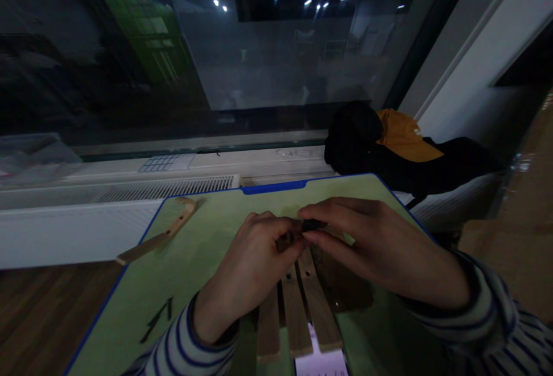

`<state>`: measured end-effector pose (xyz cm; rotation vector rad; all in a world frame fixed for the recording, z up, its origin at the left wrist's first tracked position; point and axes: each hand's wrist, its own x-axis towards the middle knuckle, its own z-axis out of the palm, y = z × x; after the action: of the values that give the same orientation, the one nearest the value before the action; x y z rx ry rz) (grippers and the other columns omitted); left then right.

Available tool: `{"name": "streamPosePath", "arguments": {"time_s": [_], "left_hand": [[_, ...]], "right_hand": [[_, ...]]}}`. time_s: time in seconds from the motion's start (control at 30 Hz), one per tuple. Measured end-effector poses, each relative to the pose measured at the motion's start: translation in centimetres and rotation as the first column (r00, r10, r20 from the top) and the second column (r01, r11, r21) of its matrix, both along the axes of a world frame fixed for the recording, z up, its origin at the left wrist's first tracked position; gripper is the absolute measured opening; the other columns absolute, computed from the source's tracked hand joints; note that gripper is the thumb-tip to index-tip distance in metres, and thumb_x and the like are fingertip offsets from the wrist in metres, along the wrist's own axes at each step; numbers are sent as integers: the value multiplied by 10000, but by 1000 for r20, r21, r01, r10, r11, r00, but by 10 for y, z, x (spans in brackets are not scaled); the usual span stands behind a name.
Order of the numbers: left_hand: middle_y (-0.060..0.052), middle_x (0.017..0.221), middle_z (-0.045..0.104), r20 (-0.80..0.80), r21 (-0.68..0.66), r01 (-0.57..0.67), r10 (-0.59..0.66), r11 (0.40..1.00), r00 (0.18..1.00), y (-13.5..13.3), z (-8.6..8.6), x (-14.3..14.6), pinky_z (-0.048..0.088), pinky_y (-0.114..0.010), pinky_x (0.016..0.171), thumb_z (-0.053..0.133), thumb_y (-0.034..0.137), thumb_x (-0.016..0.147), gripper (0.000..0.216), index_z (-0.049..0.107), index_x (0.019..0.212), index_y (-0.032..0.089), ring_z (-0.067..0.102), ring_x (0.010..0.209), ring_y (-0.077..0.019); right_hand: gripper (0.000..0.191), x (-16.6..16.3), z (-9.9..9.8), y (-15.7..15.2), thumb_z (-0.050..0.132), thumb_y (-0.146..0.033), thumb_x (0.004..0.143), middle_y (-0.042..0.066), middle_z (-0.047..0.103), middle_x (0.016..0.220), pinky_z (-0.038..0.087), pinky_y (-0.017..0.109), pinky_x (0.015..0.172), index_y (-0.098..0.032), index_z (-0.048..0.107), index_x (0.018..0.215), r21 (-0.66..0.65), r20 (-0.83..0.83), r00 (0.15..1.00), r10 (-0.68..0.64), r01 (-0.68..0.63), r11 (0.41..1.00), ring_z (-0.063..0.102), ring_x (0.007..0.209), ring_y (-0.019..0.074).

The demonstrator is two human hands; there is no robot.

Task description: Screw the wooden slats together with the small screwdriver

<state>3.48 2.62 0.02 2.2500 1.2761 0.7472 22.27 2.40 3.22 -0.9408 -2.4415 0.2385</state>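
Between the thumb and forefinger of my right hand (pixel 367 238) is a small dark piece (pixel 311 224), too dim to name. My left hand (pixel 254 266) is closed, its thumb and forefinger pressed together right beside that piece; what they pinch is hidden. Several wooden slats (pixel 298 318) with small drilled holes fan out beneath my hands, their far ends covered by my fingers. Under the near ends of the slats lies a lit phone-like screen (pixel 323 361). A brown see-through patch, perhaps a bag (pixel 348 284), shows below my right hand.
A curved wooden piece with holes (pixel 168 232) lies at the left edge of the green, blue-rimmed tabletop (pixel 220 215). Black marks (pixel 158 319) show near my left sleeve. Behind stand a radiator (pixel 173 189), a window, and dark clothing with an orange cap (pixel 406 134).
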Motion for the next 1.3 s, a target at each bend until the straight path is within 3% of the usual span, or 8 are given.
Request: {"name": "streamPosePath", "arguments": {"time_s": [0.43,0.53,0.77,1.1,1.3], "left_hand": [[22,742,656,-25,-48,51,-53,998,998,1,2,-3,404,-332,718,601,185,835,79,650,778,210,573,738,-174],[14,851,683,-30,-33,88,-89,996,996,5,4,-8,423,-348,784,629,208,820,35,653,845,211,591,833,-186],[-36,1218,614,-122,-44,171,-175,984,977,11,-5,-15,389,-380,991,627,200,827,335,588,1159,227,540,1116,-201],[-19,1093,674,-89,23,192,-189,981,978,12,-8,-7,435,-383,934,575,135,860,288,622,1122,244,605,1018,-197],[-35,1061,699,-95,59,148,-142,987,985,14,-14,-5,455,-402,896,530,174,894,231,654,1082,226,630,978,-210]], "right_hand": [[200,1,0,-1,536,-245,887,-1,648,962,456,232,777,-200,534,1082,-22,-1,1000,-3,3,1000,605,886,120],[213,0,1,-1,527,-240,893,6,653,1002,458,234,802,-194,528,1100,-15,3,1000,-1,1,1000,606,915,120],[214,0,0,1,527,-234,893,8,663,1026,455,215,838,-196,533,1103,-6,-12,1000,-3,3,1000,610,943,110],[228,0,-3,2,508,-239,904,37,662,1030,483,277,836,-208,523,1130,-40,-28,1000,10,-11,999,613,948,140],[220,1,-3,1,521,-232,899,13,656,1033,456,224,852,-201,531,1116,-54,-33,999,9,-11,998,602,947,106]]}}
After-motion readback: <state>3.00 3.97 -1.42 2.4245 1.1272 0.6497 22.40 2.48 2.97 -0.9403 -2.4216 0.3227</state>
